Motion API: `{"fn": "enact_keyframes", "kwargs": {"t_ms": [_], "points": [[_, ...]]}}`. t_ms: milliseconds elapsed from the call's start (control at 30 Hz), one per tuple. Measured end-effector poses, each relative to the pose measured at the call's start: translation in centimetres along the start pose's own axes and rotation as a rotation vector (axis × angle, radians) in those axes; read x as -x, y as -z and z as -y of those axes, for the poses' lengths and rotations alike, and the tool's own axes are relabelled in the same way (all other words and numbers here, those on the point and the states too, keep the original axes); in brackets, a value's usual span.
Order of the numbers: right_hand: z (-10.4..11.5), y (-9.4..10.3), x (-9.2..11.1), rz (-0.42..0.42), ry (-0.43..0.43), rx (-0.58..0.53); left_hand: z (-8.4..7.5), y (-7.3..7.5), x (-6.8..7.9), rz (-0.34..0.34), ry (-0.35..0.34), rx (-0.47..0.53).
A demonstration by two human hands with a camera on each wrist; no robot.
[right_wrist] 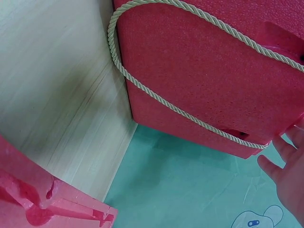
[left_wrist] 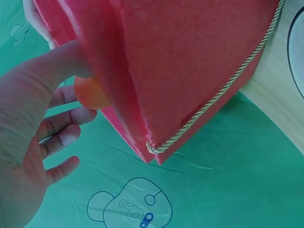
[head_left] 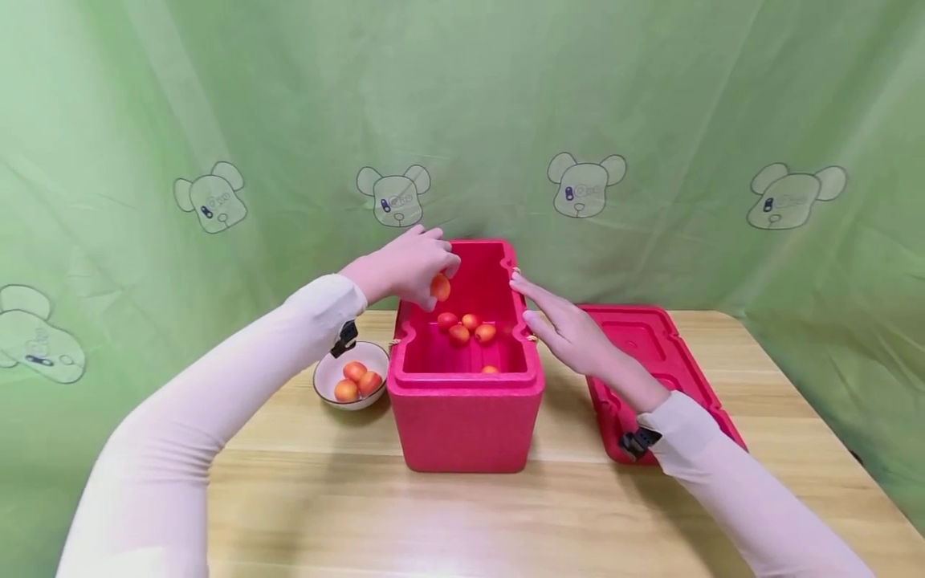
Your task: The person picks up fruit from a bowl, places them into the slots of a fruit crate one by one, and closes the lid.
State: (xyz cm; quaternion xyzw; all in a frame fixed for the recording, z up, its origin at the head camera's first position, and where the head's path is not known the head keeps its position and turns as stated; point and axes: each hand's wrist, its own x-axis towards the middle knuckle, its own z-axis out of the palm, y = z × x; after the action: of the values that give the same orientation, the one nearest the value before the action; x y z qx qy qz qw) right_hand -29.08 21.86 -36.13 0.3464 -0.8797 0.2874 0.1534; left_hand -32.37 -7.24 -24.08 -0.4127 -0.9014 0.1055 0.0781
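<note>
In the head view a red foam box point(head_left: 466, 429) stands on the table with its top uncovered. Several orange-red fruits point(head_left: 458, 335), like small tomatoes or apricots, lie on its floor. Above its left rim my left hand point(head_left: 412, 265) pinches one orange fruit point(head_left: 440, 286) between thumb and fingers; the left wrist view shows this fruit point(left_wrist: 90, 93) beside the rim. My right hand point(head_left: 571, 329) touches the box's right rim with its fingers fairly straight. In the right wrist view only part of that hand point(right_wrist: 289, 166) shows, at the box's edge.
A white bowl point(head_left: 323, 377) with a dark rim holds three orange fruits, left of the box. The red lid point(head_left: 643, 337) lies on the wooden table point(head_left: 325, 498) at the right, under my right forearm. Rope handles point(right_wrist: 164, 100) hang on the box's sides. A green curtain point(head_left: 477, 96) closes the back.
</note>
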Motion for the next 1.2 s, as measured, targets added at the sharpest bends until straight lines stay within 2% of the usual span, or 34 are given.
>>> {"fn": "enact_keyframes", "kwargs": {"t_ms": [500, 800, 1200], "points": [[0.0, 0.4, -0.2, 0.012, -0.005, 0.017, 0.3, -0.4, 0.4, 0.003, 0.025, 0.034], [0.0, 0.1, -0.1, 0.008, 0.000, 0.015, 0.4, -1.0, 0.2, 0.009, 0.014, 0.023], [-0.3, 0.1, 0.0, 0.004, 0.000, 0.000, 0.4, -1.3, 0.1, -0.035, 0.003, -0.026]]}}
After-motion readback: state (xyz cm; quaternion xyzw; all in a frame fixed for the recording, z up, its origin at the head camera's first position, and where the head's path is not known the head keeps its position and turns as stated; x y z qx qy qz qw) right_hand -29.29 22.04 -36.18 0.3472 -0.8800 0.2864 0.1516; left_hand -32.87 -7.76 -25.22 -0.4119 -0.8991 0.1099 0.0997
